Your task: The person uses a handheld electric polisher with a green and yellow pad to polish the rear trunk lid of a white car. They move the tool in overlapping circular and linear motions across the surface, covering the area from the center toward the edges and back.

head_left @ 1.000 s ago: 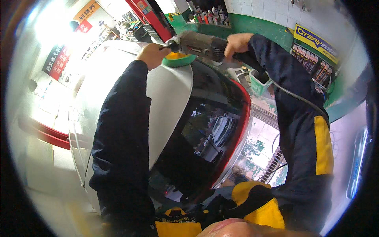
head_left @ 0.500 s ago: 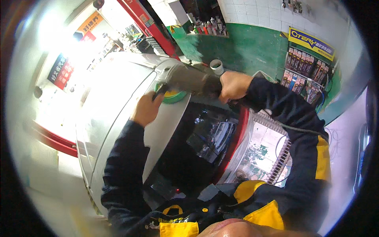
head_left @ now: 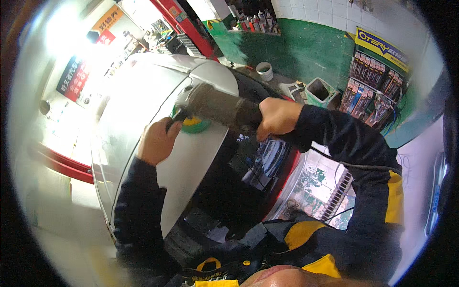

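Observation:
A grey-brown electric polisher (head_left: 215, 105) spans the space between my hands over a white car (head_left: 179, 165). My right hand (head_left: 278, 117) is wrapped round the rear of its body. On the left, my left hand (head_left: 158, 142) closes round the black side handle (head_left: 179, 116) near the tool's head. Below the head shows a round green and yellow polishing pad (head_left: 197, 126), which appears to lie against the white panel; the tool hides part of it. The head looks slightly blurred.
Nearest me is the car's dark rear window (head_left: 222, 191). A cord (head_left: 366, 167) runs along my right arm. Beyond the car stand a white bucket (head_left: 264, 71) and a square pale bin (head_left: 319, 92). A rack of packaged goods (head_left: 370, 88) hangs on the right wall; a red post (head_left: 184, 26) rises behind.
The polisher has shifted left and a little nearer to me with both hands still on it. The view has also moved slightly, bringing the square bin more fully into sight.

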### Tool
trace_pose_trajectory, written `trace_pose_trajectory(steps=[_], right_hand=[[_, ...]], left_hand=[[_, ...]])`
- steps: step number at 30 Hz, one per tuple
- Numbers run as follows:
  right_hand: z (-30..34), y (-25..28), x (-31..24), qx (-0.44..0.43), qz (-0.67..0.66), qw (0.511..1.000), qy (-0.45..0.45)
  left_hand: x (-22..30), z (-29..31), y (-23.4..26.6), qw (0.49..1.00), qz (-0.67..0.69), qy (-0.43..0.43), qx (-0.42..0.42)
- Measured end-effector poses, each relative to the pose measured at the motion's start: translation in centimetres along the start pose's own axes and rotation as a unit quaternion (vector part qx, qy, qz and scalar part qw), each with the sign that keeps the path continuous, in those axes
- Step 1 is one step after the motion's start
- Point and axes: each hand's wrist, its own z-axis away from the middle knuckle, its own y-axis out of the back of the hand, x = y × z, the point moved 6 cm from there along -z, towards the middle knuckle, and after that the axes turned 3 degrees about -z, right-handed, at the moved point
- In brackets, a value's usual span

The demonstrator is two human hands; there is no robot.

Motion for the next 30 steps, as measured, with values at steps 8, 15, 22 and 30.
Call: trace_pose_trajectory(steps=[8,15,22,30], right_hand=[[5.8,0.8,2.3,0.007,-0.048,0.997,-0.064],[3.5,1.2,4.3,0.013,-0.085,0.992,-0.091],[-9.3,4.3,3.3,0.017,0.006,1.000,0.017],[-20.7,7.9,0.3,-0.062,-0.014,0.996,-0.063]], left_hand=[[5.9,-0.5,-0.9,0.997,-0.019,-0.037,-0.068],[5.9,-1.5,-0.5,0.998,-0.021,-0.008,-0.054],[-2.2,-9.1,-0.5,0.998,-0.054,0.011,-0.017],[-11.6,-16.7,-0.6,0.998,0.040,0.021,0.038]])
